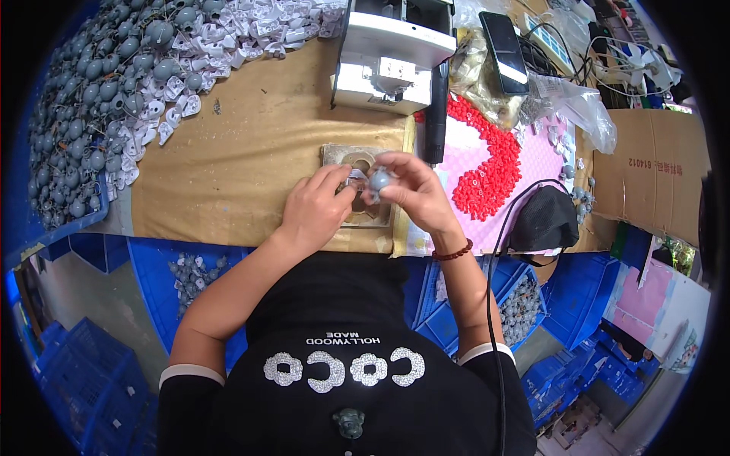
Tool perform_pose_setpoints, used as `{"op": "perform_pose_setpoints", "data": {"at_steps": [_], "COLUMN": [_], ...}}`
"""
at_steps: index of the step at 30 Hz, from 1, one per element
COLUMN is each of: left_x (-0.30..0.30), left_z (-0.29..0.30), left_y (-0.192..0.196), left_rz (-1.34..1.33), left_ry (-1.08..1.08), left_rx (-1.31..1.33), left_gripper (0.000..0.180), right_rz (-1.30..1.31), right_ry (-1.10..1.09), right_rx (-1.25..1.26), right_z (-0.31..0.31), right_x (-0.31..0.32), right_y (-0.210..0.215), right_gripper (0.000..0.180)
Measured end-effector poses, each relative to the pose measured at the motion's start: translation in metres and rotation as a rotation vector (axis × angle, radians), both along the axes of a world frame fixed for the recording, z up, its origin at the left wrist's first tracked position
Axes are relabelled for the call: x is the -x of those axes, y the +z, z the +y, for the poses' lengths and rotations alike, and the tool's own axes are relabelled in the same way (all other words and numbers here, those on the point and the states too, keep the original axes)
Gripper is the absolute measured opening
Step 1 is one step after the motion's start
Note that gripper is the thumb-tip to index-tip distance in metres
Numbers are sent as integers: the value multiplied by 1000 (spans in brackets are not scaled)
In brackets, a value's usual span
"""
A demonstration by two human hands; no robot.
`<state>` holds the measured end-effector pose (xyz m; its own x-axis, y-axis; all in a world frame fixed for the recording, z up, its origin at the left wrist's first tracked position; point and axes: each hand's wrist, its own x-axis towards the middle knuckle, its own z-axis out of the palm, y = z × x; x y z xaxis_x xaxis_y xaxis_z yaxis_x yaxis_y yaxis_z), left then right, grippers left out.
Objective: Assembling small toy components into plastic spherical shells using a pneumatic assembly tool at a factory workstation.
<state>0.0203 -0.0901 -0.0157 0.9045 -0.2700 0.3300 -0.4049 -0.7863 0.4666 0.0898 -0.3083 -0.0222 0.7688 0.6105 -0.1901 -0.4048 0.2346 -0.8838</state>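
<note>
The right hand (427, 199) is partly curled, thumb and fingertips pinching a smooth, rounded grey part (379, 179) just above a square block (374, 219) at the near edge of the surface (228, 175). The left hand (313, 209) bends over the same block from the other side, its fingers gathered and fingertips meeting at a small pale piece (356, 175); whether it grips that piece or only touches it, I cannot tell. The two hands are close together, and a red beaded bracelet (454, 251) circles the right wrist.

The block is flat and worn, with a rounded recess partly covered by the fingers. Creased brown sheeting covers this middle part of the surface. Toward the far left corner, glossy, bulb-shaped grey parts (91, 99) lie heaped, with thin, angular white pieces (251, 34) spreading from them along the far edge. A boxy white machine (388, 68) stands at the middle of the far edge. Right of the block, small red pieces (487, 178) form a curved heap on pink sheeting (464, 234). A soft black cloth item (544, 220) lies near the surface's near right corner.
</note>
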Motion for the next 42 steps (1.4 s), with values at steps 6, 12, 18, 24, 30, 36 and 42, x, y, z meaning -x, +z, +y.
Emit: {"op": "perform_pose_setpoints", "data": {"at_steps": [6, 12, 18, 24, 30, 36, 42], "left_x": [-1, -2, -12, -16, -16, -15, -15], "left_z": [0, 0, -9, -11, -13, -12, -11], "left_y": [-3, -8, 8, 3, 1, -1, 4], "left_rz": [-25, -40, 95, 49, 80, 67, 84], "left_ry": [0, 7, 70, 69, 68, 99, 102], "left_rx": [11, 61, 131, 38, 58, 88, 109], "left_gripper": [16, 15, 36, 38, 39, 34, 34], "right_rz": [-380, -1026, -980, -951, -790, -990, -639], "right_ry": [1, -82, -143, -617, -551, -888, -680], "right_rx": [393, 820, 825, 917, 1253, 736, -15], "right_z": [16, 33, 33, 2, -9, -7, 36], "right_x": [-5, -4, 4, -42, -92, -82, -90], "right_y": [16, 17, 12, 12, -7, 17, 120], "right_gripper": [41, 45, 49, 45, 69, 71, 67]}}
